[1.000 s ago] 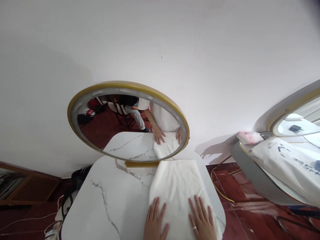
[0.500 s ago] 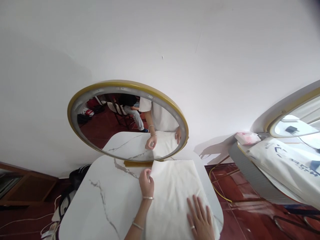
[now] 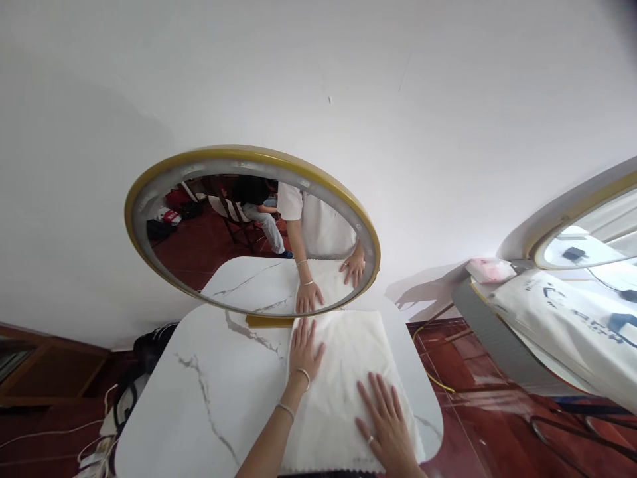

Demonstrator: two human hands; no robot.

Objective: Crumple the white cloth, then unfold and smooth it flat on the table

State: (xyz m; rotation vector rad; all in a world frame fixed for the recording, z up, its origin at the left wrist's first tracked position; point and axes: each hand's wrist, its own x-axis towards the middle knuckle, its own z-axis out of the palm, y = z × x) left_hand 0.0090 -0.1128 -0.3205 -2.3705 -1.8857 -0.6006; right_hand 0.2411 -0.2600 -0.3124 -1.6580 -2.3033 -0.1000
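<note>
A folded white cloth lies on the right half of a white marble table. My left hand rests flat on the cloth's far left corner, fingers spread and pointing toward the mirror. My right hand lies flat on the near right part of the cloth, fingers spread, a ring on one finger. Both hands hold nothing. Bracelets circle my left wrist.
A round gold-framed mirror stands at the table's far edge against the white wall and reflects my hands and a seated person behind. To the right stands another table with a white bag, a pink packet and a second mirror. Cables and a dark bag lie on the floor at left.
My left hand went from the cloth's near edge to its far left corner, pinched it, then flattened on it. My right hand stayed flat on the cloth.
</note>
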